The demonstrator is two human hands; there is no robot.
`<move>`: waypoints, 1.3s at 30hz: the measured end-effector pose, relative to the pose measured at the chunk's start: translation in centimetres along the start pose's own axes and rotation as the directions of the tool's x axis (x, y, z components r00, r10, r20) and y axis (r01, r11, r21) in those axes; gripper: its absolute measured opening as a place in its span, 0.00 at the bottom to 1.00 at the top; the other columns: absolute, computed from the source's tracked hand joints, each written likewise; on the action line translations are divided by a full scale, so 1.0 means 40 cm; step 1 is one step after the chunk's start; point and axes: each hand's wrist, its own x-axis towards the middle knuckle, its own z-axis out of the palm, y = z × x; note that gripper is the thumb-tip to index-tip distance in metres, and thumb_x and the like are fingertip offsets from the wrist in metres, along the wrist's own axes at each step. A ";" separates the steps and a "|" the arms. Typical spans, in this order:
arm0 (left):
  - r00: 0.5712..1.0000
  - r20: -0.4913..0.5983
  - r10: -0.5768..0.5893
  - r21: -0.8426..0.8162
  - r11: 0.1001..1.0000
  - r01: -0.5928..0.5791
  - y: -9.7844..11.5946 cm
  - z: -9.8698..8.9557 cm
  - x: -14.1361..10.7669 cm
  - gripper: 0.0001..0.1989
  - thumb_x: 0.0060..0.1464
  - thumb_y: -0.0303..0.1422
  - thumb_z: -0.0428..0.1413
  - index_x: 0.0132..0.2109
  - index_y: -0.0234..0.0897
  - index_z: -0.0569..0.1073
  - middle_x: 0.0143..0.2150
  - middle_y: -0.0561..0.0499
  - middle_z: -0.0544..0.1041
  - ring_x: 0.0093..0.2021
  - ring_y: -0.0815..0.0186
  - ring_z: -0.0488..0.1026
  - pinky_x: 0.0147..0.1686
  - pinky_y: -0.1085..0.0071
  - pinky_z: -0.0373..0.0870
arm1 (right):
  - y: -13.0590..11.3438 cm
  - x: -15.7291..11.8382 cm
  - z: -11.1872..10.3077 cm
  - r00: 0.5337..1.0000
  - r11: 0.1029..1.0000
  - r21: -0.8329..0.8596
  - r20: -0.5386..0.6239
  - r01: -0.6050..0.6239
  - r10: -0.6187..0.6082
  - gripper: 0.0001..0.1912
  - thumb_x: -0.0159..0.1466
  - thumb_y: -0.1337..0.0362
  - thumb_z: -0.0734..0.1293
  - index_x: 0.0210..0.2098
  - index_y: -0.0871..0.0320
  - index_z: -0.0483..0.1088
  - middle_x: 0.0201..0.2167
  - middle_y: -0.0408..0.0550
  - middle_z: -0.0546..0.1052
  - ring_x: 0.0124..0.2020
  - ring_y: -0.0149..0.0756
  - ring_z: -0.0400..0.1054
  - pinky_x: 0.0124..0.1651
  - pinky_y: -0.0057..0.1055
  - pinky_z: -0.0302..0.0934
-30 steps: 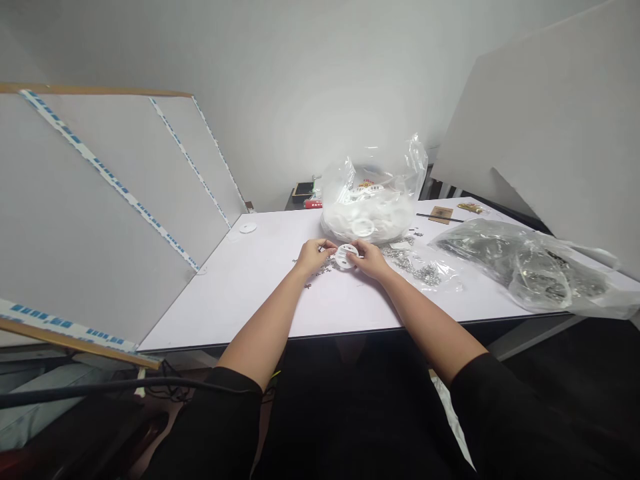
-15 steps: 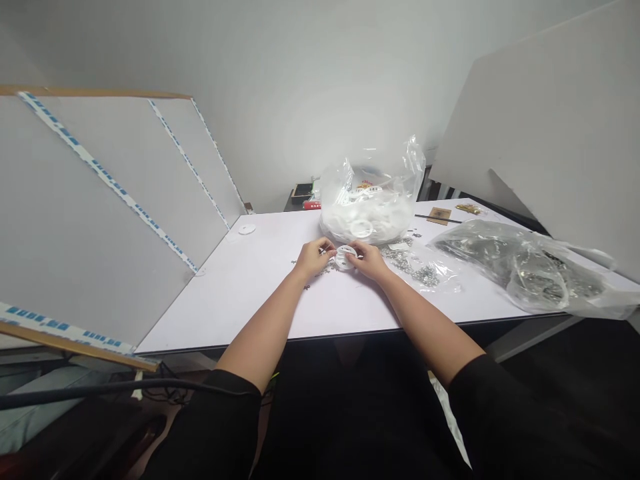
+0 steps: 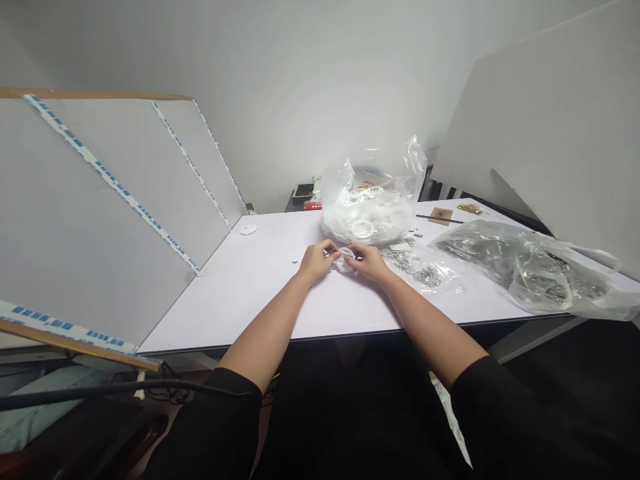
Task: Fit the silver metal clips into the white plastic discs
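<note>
Head view: one white plastic disc (image 3: 343,266), round, no long axis, over the surface (image 3: 220,300), between both hands. Right hand (image 3: 370,261): nearer, fingers pinching its right side. Left hand (image 3: 315,261): fingers bunched at its left edge; whether gripping, I cannot tell.

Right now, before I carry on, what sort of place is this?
Probably a small-parts workbench, perhaps in a workshop: a white table, a clear bag of white pieces on it, and a clear bag of small metallic bits beside the right hand.
</note>
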 end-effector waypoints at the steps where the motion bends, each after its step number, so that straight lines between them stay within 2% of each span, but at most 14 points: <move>1: 1.000 0.000 0.000 -0.006 1.000 0.000 0.000 0.002 0.000 0.05 0.56 0.34 0.59 0.36 0.36 0.73 0.38 0.50 0.79 0.38 0.65 0.72 0.43 0.68 0.66 | 0.001 0.001 0.000 1.000 1.000 0.004 0.002 -0.004 0.004 0.15 0.57 0.59 0.69 0.41 0.60 0.79 0.37 0.50 0.81 0.33 0.38 0.71 0.39 0.34 0.65; 6: 1.000 -0.006 -0.019 -0.069 0.997 0.019 -0.003 0.008 0.003 0.07 0.53 0.33 0.60 0.38 0.36 0.70 0.39 0.50 0.77 0.40 0.65 0.72 0.43 0.69 0.65 | 0.002 0.003 -0.006 0.999 0.997 0.073 0.046 -0.008 0.004 0.18 0.58 0.57 0.69 0.43 0.61 0.80 0.37 0.51 0.81 0.32 0.37 0.70 0.37 0.33 0.64; 11: 0.997 0.080 -0.013 -0.157 0.987 0.025 -0.013 0.013 0.007 0.09 0.54 0.35 0.60 0.40 0.35 0.72 0.38 0.50 0.76 0.40 0.65 0.71 0.42 0.69 0.65 | 0.002 0.005 -0.017 0.993 0.981 0.189 0.112 -0.050 0.029 0.22 0.59 0.51 0.71 0.42 0.63 0.79 0.38 0.54 0.81 0.36 0.41 0.73 0.41 0.36 0.67; 13: 0.996 0.085 -0.019 -0.207 0.978 0.036 -0.016 0.016 0.009 0.10 0.55 0.37 0.60 0.40 0.35 0.72 0.37 0.49 0.76 0.39 0.65 0.71 0.41 0.70 0.65 | 0.003 0.007 -0.015 0.994 0.974 0.217 0.101 -0.069 0.047 0.24 0.59 0.47 0.71 0.43 0.63 0.78 0.39 0.54 0.81 0.38 0.42 0.74 0.43 0.38 0.68; 16: 0.992 0.088 -0.092 -0.311 0.943 0.115 -0.012 0.019 0.008 0.12 0.56 0.39 0.59 0.40 0.35 0.72 0.34 0.50 0.75 0.34 0.66 0.70 0.36 0.71 0.65 | 0.006 0.008 -0.004 0.996 0.959 0.279 0.078 -0.052 0.031 0.32 0.55 0.46 0.75 0.52 0.61 0.74 0.47 0.55 0.80 0.45 0.44 0.75 0.49 0.39 0.69; 19: 0.981 0.113 -0.154 -0.384 0.904 0.187 -0.001 0.012 0.005 0.12 0.56 0.38 0.59 0.41 0.34 0.71 0.32 0.50 0.74 0.33 0.67 0.71 0.35 0.71 0.66 | 0.005 0.004 0.005 0.995 0.961 0.276 0.100 -0.014 -0.015 0.42 0.50 0.49 0.79 0.59 0.58 0.68 0.53 0.56 0.77 0.49 0.46 0.74 0.51 0.41 0.69; 23: 0.974 0.167 -0.154 -0.437 0.874 0.214 0.014 -0.006 0.000 0.13 0.54 0.36 0.61 0.45 0.34 0.73 0.37 0.49 0.74 0.31 0.70 0.69 0.32 0.73 0.65 | -0.001 -0.003 0.004 0.998 0.980 0.199 0.063 0.017 -0.030 0.40 0.52 0.50 0.78 0.58 0.58 0.65 0.51 0.56 0.77 0.49 0.46 0.74 0.52 0.41 0.68; 29: 0.935 0.307 -0.176 -0.459 0.834 0.308 0.021 -0.025 -0.005 0.20 0.52 0.37 0.65 0.50 0.35 0.71 0.35 0.52 0.71 0.20 0.77 0.57 0.20 0.73 0.52 | -0.014 -0.009 0.000 0.993 0.987 0.132 0.066 0.090 -0.099 0.37 0.52 0.51 0.77 0.56 0.57 0.66 0.50 0.54 0.76 0.47 0.45 0.73 0.51 0.40 0.67; 36: 0.932 0.322 -0.164 -0.452 0.839 0.304 0.005 -0.019 -0.006 0.21 0.49 0.36 0.64 0.49 0.36 0.70 0.33 0.54 0.70 0.20 0.77 0.55 0.21 0.73 0.50 | -0.022 -0.016 0.002 0.986 0.987 0.090 0.087 0.134 -0.142 0.33 0.53 0.53 0.76 0.54 0.58 0.67 0.48 0.53 0.77 0.43 0.42 0.73 0.46 0.37 0.68; 39: 0.946 0.293 -0.135 -0.443 0.858 0.260 0.003 -0.010 -0.007 0.18 0.49 0.34 0.62 0.48 0.34 0.71 0.34 0.53 0.71 0.25 0.74 0.63 0.25 0.74 0.58 | -0.025 -0.021 0.006 0.983 0.987 0.058 0.100 0.150 -0.155 0.33 0.54 0.53 0.76 0.55 0.57 0.66 0.51 0.54 0.77 0.46 0.44 0.74 0.49 0.39 0.67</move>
